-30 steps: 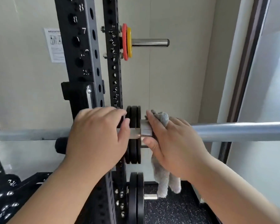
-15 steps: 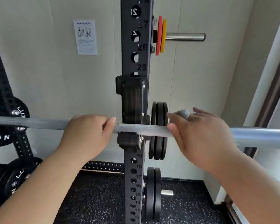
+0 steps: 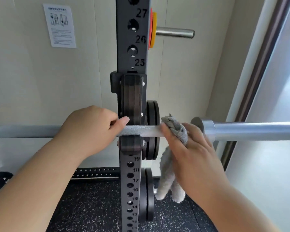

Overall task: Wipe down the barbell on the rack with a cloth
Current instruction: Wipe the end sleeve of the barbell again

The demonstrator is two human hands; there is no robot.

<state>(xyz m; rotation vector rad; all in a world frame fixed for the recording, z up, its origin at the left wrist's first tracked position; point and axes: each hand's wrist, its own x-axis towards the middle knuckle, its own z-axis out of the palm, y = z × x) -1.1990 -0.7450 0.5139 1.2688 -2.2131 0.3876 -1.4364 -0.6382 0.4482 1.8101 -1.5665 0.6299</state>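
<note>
Step in hand: wiping the barbell (image 3: pixel 141 131) shaft just outside the rack upright (image 3: pixel 132 39), on the short stretch between the J-hook (image 3: pixel 132 97) and the sleeve collar (image 3: pixel 197 124). By my reading the job is partway along, not finished.
Barbell position: it lies level across the view, seated in the J-hook, with its sleeve (image 3: pixel 249 130) running off to the right.
Left hand (image 3: pixel 89 131): its grip is closed around the shaft just left of the upright, knuckles up, thumb laid along the top of the bar. It looks to be steadying the bar.
Right hand (image 3: pixel 191 148): its grip is curled around the grey cloth (image 3: pixel 177 131) and presses it onto the shaft just right of the upright. A bunch of cloth pokes up over the bar and a long tail hangs below the hand.
Next move calls for: sliding the wrapped cloth along the metal, the grip firm enough to rub yet loose enough to travel, probably with a twist to reach the underside. The collar step beside the hand and the hook need working around, and the left hand has to stop the bar rolling.
Hidden: the fingers of both hands behind the bar, and the shaft under the cloth and under the left hand.
Cut off: both ends of the barbell, and the top and foot of the upright.
Hard to make out: the print on the wall notice (image 3: pixel 60 25); whether any part of the shaft is clean yet; how the black plates (image 3: pixel 151 114) behind the hook are mounted.
</note>
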